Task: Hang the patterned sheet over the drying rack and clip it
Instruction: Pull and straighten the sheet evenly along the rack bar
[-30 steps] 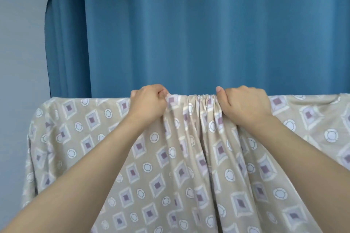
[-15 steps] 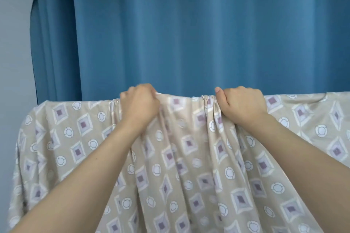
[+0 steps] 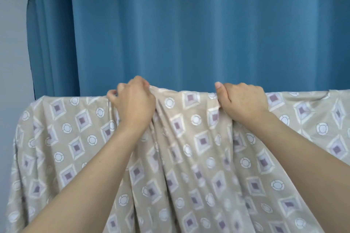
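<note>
A beige patterned sheet (image 3: pixel 189 157) with purple diamonds and white circles hangs over a drying rack, which the cloth hides completely. My left hand (image 3: pixel 133 103) grips a bunch of the sheet at its top edge, left of centre. My right hand (image 3: pixel 243 101) grips the top edge further right, fingers curled over the fold. Between the two hands the cloth is spread, with loose folds falling below. No clip is in view.
A blue curtain (image 3: pixel 189 34) hangs close behind the sheet's top edge. A pale grey wall (image 3: pixel 13 53) fills the left side.
My left hand has slid left along the top edge, pulling the bunched gathers apart. The right hand has stayed in place. The cloth between the hands now lies flatter.
</note>
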Demonstrator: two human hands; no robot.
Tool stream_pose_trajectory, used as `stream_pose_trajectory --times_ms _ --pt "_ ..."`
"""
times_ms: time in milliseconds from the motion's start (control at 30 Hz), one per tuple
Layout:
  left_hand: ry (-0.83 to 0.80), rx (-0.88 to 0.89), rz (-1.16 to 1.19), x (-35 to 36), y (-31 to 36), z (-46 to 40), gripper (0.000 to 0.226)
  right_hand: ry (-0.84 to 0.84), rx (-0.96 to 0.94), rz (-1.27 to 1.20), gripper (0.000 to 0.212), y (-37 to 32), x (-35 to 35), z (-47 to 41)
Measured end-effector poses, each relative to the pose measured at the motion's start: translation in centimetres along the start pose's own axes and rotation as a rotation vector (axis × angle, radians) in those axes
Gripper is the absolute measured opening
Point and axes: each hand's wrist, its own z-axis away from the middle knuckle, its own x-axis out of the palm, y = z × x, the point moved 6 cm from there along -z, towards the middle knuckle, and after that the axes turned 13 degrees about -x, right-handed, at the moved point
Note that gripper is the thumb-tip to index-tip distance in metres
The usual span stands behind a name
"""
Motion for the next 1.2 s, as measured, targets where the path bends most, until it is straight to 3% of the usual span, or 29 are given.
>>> stream_pose_trajectory --times_ms 67,233,333,467,567,667,733,867,933,1033,1200 --pt "0.055 -0.024 0.029 -0.3 0.3 0.7 0.019 0.003 -0.006 0.003 0.051 -0.2 0.1 0.0" --pt "-0.151 0.321 0.052 2.1 4.3 3.8 0.015 0.006 -0.004 0.004 0.050 -0.3 0.2 -0.2" --pt "-0.101 0.248 -0.051 1.1 2.8 1.9 0.018 0.003 -0.004 -0.018 0.050 0.0 0.2 -0.1" --pt "0.029 0.001 -0.130 -0.5 0.0 -0.1 0.017 -0.002 -0.009 -0.016 0.054 -0.1 0.2 -0.1" --pt "-0.015 0.173 -0.008 0.4 2.6 2.0 0.019 -0.008 -0.010 -0.012 0.055 -0.3 0.5 -0.3" --pt "-0.223 0.373 0.020 2.3 5.5 4.4 0.017 -0.014 -0.005 -0.004 0.056 -0.2 0.6 -0.2" --pt "-0.258 0.305 0.013 2.4 4.9 3.6 0.012 -0.011 0.004 -0.011 0.055 0.1 0.4 -0.1" --pt "-0.100 0.158 -0.092 1.0 2.8 1.5 0.016 0.003 -0.008 -0.009 0.055 -0.1 0.2 0.0" --pt "-0.040 0.154 -0.011 0.3 3.1 1.7 0.012 -0.001 -0.020 -0.005 0.056 -0.6 0.2 -0.2" --pt "-0.147 0.195 0.129 0.7 4.1 2.1 0.018 -0.006 -0.022 0.017 0.059 -0.4 0.3 -0.3" --pt "-0.302 0.454 -0.222 3.1 2.9 3.5 0.042 -0.045 0.020 -0.013 0.059 0.6 0.3 0.0"
